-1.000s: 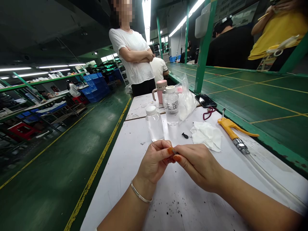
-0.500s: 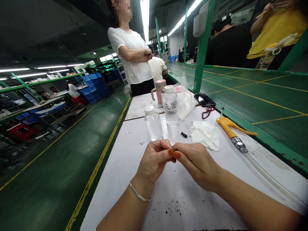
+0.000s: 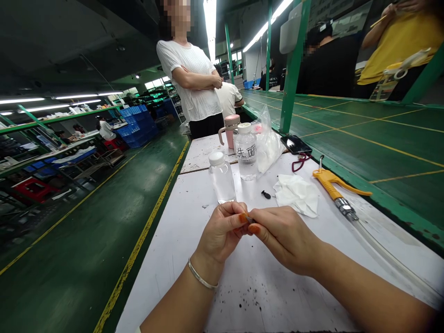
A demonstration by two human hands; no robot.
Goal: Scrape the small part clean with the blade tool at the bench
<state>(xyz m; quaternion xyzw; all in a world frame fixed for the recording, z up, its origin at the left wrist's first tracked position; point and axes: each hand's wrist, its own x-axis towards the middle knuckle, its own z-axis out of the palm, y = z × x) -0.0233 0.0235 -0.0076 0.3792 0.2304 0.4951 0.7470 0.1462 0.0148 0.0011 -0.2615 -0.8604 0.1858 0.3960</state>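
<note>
A tiny dark piece (image 3: 250, 220), pinched above the flat white tabletop (image 3: 173, 249) by the nearly closed fingertips of the bare left hand (image 3: 221, 230) and bare right hand (image 3: 289, 236), could be dropped among scattered black specks (image 3: 240, 305) if grip were loosened.

- Small dark piece (image 3: 251, 220) between the fingers (image 3: 238, 218): mostly covered, too small to identify.
- Clear hose (image 3: 393, 259), right of the fingers: cut off by the right edge.
- Dark specks (image 3: 240, 305), nearer than the fingers: too small to tell.
</note>
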